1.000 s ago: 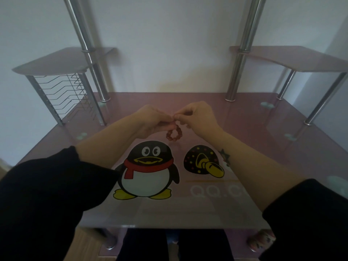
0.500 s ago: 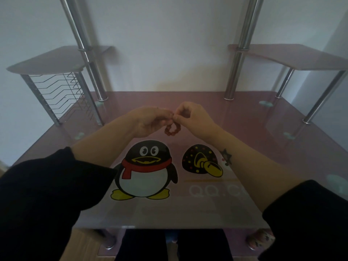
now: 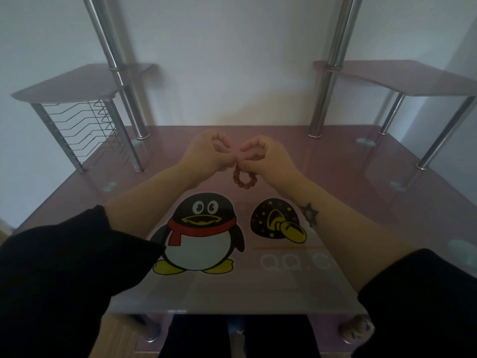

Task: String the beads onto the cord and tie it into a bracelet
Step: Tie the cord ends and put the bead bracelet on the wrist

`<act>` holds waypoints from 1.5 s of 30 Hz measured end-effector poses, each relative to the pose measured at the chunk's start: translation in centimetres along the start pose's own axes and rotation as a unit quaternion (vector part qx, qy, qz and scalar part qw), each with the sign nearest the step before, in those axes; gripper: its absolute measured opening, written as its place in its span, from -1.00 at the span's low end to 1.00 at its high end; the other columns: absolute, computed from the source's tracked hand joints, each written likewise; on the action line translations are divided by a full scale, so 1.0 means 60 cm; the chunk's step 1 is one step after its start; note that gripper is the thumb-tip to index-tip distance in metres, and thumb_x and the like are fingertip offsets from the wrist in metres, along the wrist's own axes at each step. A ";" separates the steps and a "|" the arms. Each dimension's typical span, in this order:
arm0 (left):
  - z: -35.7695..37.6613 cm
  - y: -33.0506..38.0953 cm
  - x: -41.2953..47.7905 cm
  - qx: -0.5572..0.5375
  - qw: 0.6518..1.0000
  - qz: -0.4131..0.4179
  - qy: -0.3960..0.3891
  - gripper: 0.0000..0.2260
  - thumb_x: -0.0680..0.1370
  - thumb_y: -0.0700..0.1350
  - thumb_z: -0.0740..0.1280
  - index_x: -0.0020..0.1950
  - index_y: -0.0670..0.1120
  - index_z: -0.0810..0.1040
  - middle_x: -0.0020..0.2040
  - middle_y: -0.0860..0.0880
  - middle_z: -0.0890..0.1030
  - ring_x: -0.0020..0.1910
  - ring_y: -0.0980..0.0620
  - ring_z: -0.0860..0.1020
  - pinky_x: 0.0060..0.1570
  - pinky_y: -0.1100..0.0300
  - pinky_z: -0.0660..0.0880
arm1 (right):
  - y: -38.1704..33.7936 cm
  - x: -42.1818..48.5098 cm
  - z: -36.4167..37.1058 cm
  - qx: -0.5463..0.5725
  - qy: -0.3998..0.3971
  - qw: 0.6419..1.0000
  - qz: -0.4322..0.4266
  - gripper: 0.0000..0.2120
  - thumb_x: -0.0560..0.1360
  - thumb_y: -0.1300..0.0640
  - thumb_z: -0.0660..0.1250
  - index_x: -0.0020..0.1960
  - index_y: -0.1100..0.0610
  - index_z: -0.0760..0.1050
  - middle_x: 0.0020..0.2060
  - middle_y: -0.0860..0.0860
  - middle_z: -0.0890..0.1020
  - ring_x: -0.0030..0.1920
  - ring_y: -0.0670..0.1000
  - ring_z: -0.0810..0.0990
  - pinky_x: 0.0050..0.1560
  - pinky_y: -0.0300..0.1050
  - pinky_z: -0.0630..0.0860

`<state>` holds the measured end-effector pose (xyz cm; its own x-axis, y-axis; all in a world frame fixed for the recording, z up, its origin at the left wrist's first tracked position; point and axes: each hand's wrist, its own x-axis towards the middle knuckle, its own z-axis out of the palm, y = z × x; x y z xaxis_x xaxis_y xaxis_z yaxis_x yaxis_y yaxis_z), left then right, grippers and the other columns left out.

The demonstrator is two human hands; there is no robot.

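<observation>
A small loop of reddish-brown beads hangs in the air above the pink glass desk. My left hand and my right hand meet fingertip to fingertip at the top of the loop, each pinching a cord end there. The cord itself is too thin to make out. Both index fingers curl round into small rings above the pinch. The beads dangle free below the fingers, apart from the desk.
Printed on the desk are a penguin cartoon and a dark spotted figure. Chrome posts rise at the back, carrying side shelves; a wire rack stands at left.
My hands have lifted slightly and the index fingers have curled up into rings; the bead loop still hangs between the fingertips.
</observation>
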<state>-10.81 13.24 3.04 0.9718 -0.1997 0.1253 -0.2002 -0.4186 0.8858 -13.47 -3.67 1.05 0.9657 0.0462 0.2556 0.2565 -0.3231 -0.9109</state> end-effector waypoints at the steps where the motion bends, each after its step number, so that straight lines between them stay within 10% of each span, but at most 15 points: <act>1: 0.002 -0.001 -0.001 0.013 1.000 0.018 0.008 -0.73 0.38 -0.23 0.53 -0.09 -0.04 0.48 -0.19 -0.11 0.67 -0.21 -0.06 0.67 -0.15 0.07 0.65 | 0.000 0.000 0.000 0.004 -0.001 1.000 0.001 -0.75 0.40 0.24 0.48 0.04 0.14 0.52 -0.21 0.04 0.69 -0.27 -0.14 0.65 -0.26 -0.33 0.55; 13: 0.022 -0.007 -0.016 0.178 0.950 0.225 0.126 -0.88 0.52 -0.10 0.40 -0.07 -0.06 0.47 -0.10 0.09 0.63 -0.23 0.09 0.61 -0.20 0.07 0.59 | -0.009 0.005 -0.002 0.177 -0.051 0.974 0.130 -0.79 0.56 0.24 0.31 0.17 0.23 0.57 -0.11 0.18 0.70 -0.17 0.08 0.67 -0.10 -0.10 0.63; 31: 0.022 -0.024 -0.016 0.216 0.939 0.246 0.103 -0.87 0.52 -0.04 0.41 -0.08 0.02 0.47 -0.10 0.11 0.62 -0.24 0.10 0.61 -0.20 0.05 0.63 | -0.019 0.003 0.007 0.132 -0.068 0.972 0.180 -0.77 0.61 0.20 0.21 0.05 0.37 0.53 -0.22 0.23 0.62 -0.31 0.07 0.63 -0.29 -0.08 0.63; 45: 0.020 -0.023 -0.015 0.204 0.949 0.219 0.100 -0.88 0.50 -0.09 0.43 -0.10 0.01 0.48 -0.13 0.15 0.60 -0.24 0.13 0.61 -0.25 0.22 0.53 | -0.028 -0.005 0.016 0.167 -0.086 0.961 0.201 -0.72 0.63 0.28 0.07 0.12 0.47 0.43 -0.14 0.31 0.54 -0.20 0.21 0.56 -0.06 0.10 0.59</act>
<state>-11.57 12.91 1.18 0.7807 -0.2785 0.5594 -0.5818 -0.6505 0.4882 -14.13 -2.21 2.20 0.9747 0.1457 -0.1696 -0.1674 -0.0275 -0.9855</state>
